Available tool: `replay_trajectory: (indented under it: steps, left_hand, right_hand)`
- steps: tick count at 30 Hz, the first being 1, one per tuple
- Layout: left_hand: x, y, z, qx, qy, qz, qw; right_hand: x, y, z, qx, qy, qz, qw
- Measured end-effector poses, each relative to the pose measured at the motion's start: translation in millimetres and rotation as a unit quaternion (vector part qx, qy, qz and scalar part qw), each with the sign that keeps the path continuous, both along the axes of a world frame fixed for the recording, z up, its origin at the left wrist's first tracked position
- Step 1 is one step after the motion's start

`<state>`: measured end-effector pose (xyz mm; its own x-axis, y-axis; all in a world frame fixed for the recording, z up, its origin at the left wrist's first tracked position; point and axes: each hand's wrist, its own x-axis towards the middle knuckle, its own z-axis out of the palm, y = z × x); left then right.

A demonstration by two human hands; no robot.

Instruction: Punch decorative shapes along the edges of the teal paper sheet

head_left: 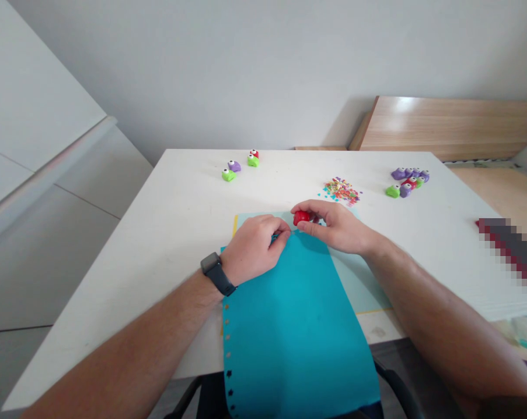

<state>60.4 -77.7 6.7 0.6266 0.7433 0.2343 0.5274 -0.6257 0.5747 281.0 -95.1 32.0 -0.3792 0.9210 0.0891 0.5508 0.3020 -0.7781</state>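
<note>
A blue sheet of craft paper (pixel 298 326) lies over the front of the table and hangs past its edge, with a row of star-shaped holes along its left side. My left hand (pixel 260 244), wearing a dark watch (pixel 219 273) at the wrist, pinches the sheet's far edge. In my right hand (pixel 333 224) is a small red craft paper punch (pixel 301 217), held between thumb and fingers at that same far edge, close to my left fingertips. The hands partly hide whether the paper sits inside the punch.
A pile of colourful paper cutouts (pixel 342 190) lies beyond my right hand. Several googly-eyed punches (pixel 407 181) cluster at the right, others (pixel 231 169) at the back left. A pale blue mat (pixel 366 279) lies under the sheet. A wooden board (pixel 447 125) stands behind.
</note>
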Motion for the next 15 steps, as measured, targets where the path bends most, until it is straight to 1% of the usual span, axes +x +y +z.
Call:
replay_trajectory:
  steps: [9,13,15]
  left_hand:
    - [0,0,0.7,0.002,-0.019,0.004,1.0]
    - [0,0,0.5,0.015,-0.028,0.0,0.999]
    - [0,0,0.3,0.021,-0.031,-0.005,0.999]
  right_hand:
    - [6,7,-10.6,-0.051,0.06,-0.051,0.996]
    - [7,7,-8.5,-0.08,0.103,-0.063,0.989]
    - [7,8,-6.7,-0.081,0.104,-0.074,0.989]
